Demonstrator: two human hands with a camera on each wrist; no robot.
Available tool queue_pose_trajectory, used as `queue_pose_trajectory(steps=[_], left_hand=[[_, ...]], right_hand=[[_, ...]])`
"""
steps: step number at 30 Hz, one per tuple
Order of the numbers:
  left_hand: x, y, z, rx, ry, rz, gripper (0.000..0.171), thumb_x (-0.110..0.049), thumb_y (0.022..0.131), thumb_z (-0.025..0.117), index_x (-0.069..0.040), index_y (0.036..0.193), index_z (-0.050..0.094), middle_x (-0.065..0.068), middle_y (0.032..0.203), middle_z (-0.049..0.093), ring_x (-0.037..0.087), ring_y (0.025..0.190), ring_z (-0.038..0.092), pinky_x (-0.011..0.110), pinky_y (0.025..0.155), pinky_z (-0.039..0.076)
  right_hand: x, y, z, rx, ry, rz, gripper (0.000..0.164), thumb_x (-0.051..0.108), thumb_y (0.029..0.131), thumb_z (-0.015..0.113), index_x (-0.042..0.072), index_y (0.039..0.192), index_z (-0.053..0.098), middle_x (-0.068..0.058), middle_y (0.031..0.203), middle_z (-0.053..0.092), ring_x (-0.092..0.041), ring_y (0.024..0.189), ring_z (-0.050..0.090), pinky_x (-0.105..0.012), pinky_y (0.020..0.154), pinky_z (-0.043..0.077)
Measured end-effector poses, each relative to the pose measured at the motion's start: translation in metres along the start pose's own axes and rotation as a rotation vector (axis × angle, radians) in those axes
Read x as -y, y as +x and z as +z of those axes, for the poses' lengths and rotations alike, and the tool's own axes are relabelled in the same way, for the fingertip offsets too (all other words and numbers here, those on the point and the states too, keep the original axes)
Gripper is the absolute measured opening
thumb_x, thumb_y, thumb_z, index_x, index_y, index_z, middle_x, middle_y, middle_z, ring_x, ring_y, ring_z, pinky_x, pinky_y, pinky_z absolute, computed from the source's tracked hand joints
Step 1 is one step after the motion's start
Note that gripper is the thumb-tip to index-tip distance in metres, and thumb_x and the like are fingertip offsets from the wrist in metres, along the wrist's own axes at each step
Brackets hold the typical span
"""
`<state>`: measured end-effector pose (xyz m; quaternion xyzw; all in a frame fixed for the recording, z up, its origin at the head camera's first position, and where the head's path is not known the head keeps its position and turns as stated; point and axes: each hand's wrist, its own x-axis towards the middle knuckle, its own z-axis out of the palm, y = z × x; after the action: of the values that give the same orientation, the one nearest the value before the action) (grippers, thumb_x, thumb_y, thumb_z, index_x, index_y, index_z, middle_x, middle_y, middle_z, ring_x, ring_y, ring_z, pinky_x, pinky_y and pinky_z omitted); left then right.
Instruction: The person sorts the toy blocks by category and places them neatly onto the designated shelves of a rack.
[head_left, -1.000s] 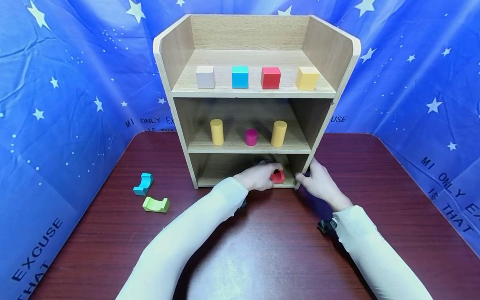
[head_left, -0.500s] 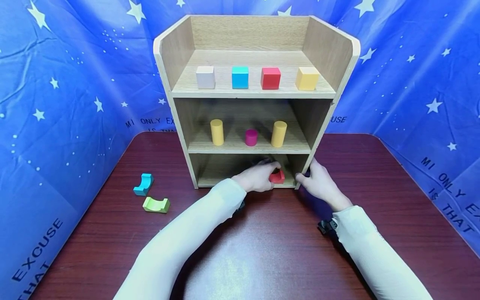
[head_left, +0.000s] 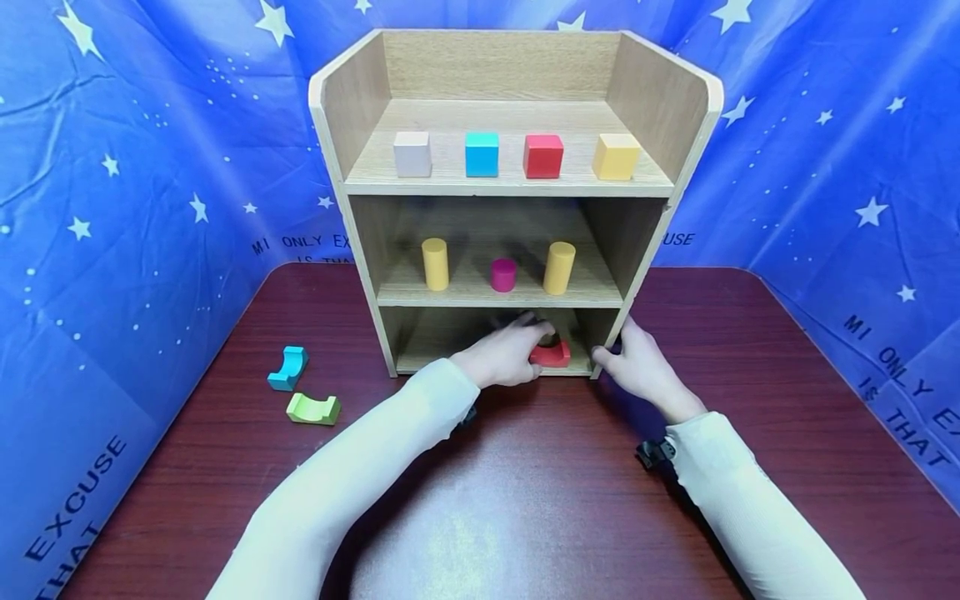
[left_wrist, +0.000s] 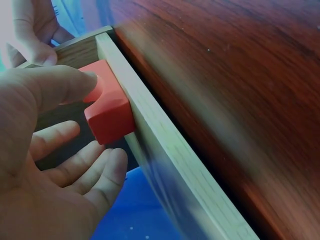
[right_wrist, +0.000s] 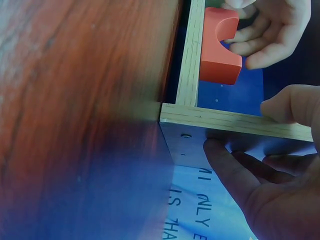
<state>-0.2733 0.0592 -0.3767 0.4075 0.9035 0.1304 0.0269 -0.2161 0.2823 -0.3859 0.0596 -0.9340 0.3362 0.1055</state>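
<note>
A red arch block (head_left: 553, 356) with a scooped-out curve facing up sits near the front edge of the bottom compartment of the wooden shelf (head_left: 510, 190), towards its right side. My left hand (head_left: 502, 352) is at the block's left end. In the left wrist view the thumb lies over the red arch block (left_wrist: 111, 112), while the other fingers are spread apart from it; whether the thumb touches it I cannot tell. My right hand (head_left: 645, 373) grips the lower right side panel (right_wrist: 240, 122), thumb on the inner side and fingers along the outer face.
White (head_left: 412, 157), blue (head_left: 482, 157), red (head_left: 543, 158) and yellow (head_left: 615, 158) cubes line the top shelf. Two yellow cylinders (head_left: 435, 265) flank a short magenta cylinder (head_left: 503, 276) below. Blue (head_left: 288, 368) and green (head_left: 313, 409) arch blocks lie on the table at left.
My left hand has drawn back a little to the left and its fingers have loosened from the red arch block, showing more of it. The right hand has stayed on the panel.
</note>
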Motion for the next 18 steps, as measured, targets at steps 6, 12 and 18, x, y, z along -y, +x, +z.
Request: queue_pose_trajectory(steps=[6, 12, 18], left_hand=[[0.002, -0.008, -0.001, -0.046, 0.035, 0.051, 0.058, -0.021, 0.080, 0.069, -0.014, 0.135, 0.050, 0.005, 0.133, 0.050, 0.022, 0.128, 0.042, 0.035, 0.096, 0.044], [0.002, -0.018, -0.004, -0.086, 0.080, 0.084, 0.055, -0.023, 0.080, 0.068, -0.016, 0.132, 0.052, 0.006, 0.125, 0.052, 0.020, 0.106, 0.054, 0.034, 0.086, 0.048], [0.002, -0.031, -0.009, -0.080, 0.080, 0.079, 0.053, -0.027, 0.081, 0.069, -0.017, 0.130, 0.053, 0.007, 0.125, 0.052, 0.024, 0.109, 0.054, 0.037, 0.090, 0.046]], right_hand=[[-0.001, 0.000, 0.000, -0.002, -0.004, 0.000, 0.050, 0.010, 0.083, 0.060, -0.002, 0.128, 0.042, -0.024, 0.111, 0.061, -0.034, 0.103, 0.057, -0.048, 0.089, 0.043], [0.000, 0.001, -0.001, -0.003, -0.002, -0.001, 0.048, 0.010, 0.083, 0.060, -0.001, 0.127, 0.043, -0.023, 0.110, 0.062, -0.034, 0.103, 0.057, -0.048, 0.088, 0.043], [0.000, 0.000, 0.000, -0.002, -0.002, -0.001, 0.049, 0.010, 0.083, 0.060, -0.001, 0.128, 0.042, -0.023, 0.111, 0.062, -0.033, 0.103, 0.057, -0.048, 0.088, 0.043]])
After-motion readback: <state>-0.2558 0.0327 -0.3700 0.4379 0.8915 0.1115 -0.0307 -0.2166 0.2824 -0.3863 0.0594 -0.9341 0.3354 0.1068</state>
